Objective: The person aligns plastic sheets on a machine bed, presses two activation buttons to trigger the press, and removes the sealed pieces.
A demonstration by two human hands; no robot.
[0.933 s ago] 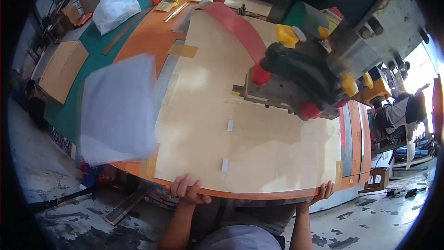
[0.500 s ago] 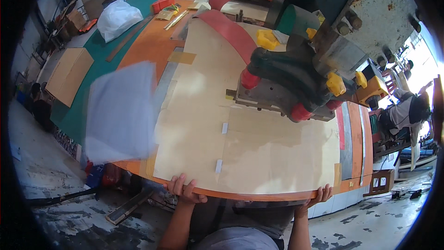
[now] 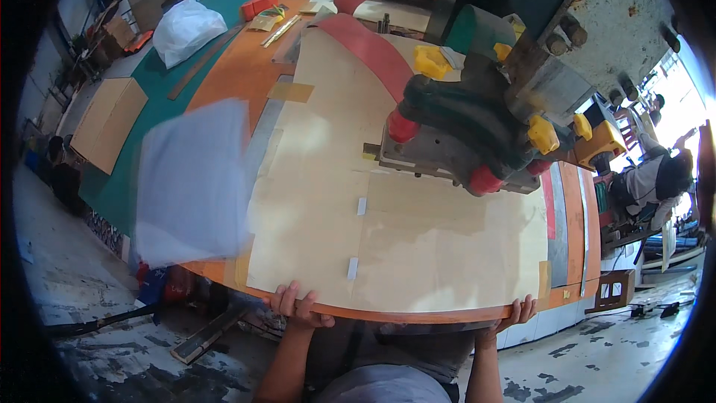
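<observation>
My left hand (image 3: 300,306) is curled over the front edge of an orange board (image 3: 418,318), its fingers resting on top. Further right, my right hand (image 3: 516,315) grips the same edge, fingertips up. A large cream sheet (image 3: 313,209) covers most of the board between and beyond both hands. Two small white pads (image 3: 362,206) lie on this sheet, one behind the other. Above the sheet sits the press head, a dark green frame (image 3: 466,116) with red feet, over a grey metal plate (image 3: 425,160). Tape strips (image 3: 543,281) lie at the sheet's sides.
A stack of translucent whitish sheets (image 3: 192,183) is on the left. Behind it are a cardboard box (image 3: 110,125), a white plastic bag (image 3: 189,30) and a red tape roll (image 3: 259,6). A red strip (image 3: 369,52) arches toward the press. Other people are at the far edge and far right.
Both my hands keep their hold on the board's edge. The far person's hand and pink clothing have shifted at the top, and the view has moved slightly.
</observation>
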